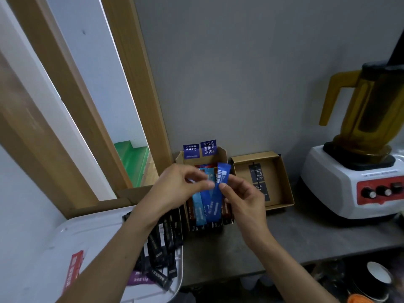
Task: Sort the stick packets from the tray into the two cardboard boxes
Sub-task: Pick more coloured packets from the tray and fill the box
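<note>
Blender (349, 171) stands near the right box (241, 174); left grip (175, 186) and right grip (242, 197) both pinch blue packets (222, 174).

Views: one, head-worn, wide-angle.
Position: above the grey counter (295, 232), at the person's head height.
Facing: forward and down, toward the wall (251, 73).
Nearness: close. The left hand (177, 189) and right hand (242, 197) pinch a blue stick packet (214, 204) near frame centre, with the forearms entering from the bottom edge.
Edges: white tray (87, 232) lower left; blender (341, 186) right, cropped.
Distortion: door frame (131, 84) leans.
</note>
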Available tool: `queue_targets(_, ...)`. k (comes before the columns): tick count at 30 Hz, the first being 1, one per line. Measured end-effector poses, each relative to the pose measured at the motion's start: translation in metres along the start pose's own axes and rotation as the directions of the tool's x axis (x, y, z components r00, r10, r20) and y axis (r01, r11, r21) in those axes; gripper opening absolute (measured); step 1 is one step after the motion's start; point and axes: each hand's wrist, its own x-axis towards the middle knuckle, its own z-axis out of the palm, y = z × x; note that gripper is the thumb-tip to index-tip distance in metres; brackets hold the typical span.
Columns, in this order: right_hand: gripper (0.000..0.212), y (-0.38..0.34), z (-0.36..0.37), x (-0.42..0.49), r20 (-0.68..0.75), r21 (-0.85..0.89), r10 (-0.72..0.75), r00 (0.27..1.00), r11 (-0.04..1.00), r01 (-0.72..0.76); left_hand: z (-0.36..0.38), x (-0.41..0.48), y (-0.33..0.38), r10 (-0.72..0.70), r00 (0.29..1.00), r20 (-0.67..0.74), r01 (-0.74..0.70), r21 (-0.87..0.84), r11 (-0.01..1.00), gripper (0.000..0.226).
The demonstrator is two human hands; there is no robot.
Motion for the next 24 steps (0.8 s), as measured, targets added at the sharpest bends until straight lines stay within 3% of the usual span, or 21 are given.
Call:
queue_targets(3,0.037,0.003,0.002,-0.004,0.082,-0.04,0.01,0.997,0.999,-0.007,0.002,0.006,0.008,0.129,0.989,-0.068,-0.134,-0.08,0.988,0.035)
queue_targets(6,0.034,0.008,0.002,-0.006,0.096,-0.096,0.018,0.995,0.995,-0.009,0.005,0.014,0.012,0.164,0.985,-0.059,-0.164,-0.01,0.986,0.014)
queue_targets(9,0.023,0.017,-0.002,-0.009,0.09,-0.336,0.006,0.996,0.941,0.025,0.006,0.022,0.014,0.154,0.983,-0.103,-0.151,0.035,0.988,0.007)
queue_targets(13,0.019,0.026,-0.008,-0.01,0.069,-0.618,-0.063,0.996,0.781,0.092,0.014,0.035,0.009,0.133,0.979,-0.153,-0.119,0.1,0.988,0.005)
queue_targets(17,0.023,0.029,-0.013,-0.014,0.124,-0.861,-0.229,0.966,0.458,0.22,0.026,0.048,-0.001,0.113,0.978,-0.175,-0.081,0.178,0.981,0.012)
queue_targets(20,0.02,0.038,-0.008,-0.021,0.252,-0.901,-0.265,0.931,0.287,0.325,0.037,0.057,-0.005,0.076,0.993,-0.087,-0.058,0.195,0.979,0.017)
queue_targets(24,0.024,0.05,0.001,-0.02,0.433,-0.878,-0.187,0.882,0.133,0.459,0.042,0.066,-0.011,0.113,0.989,-0.096,-0.085,0.253,0.964,0.018)
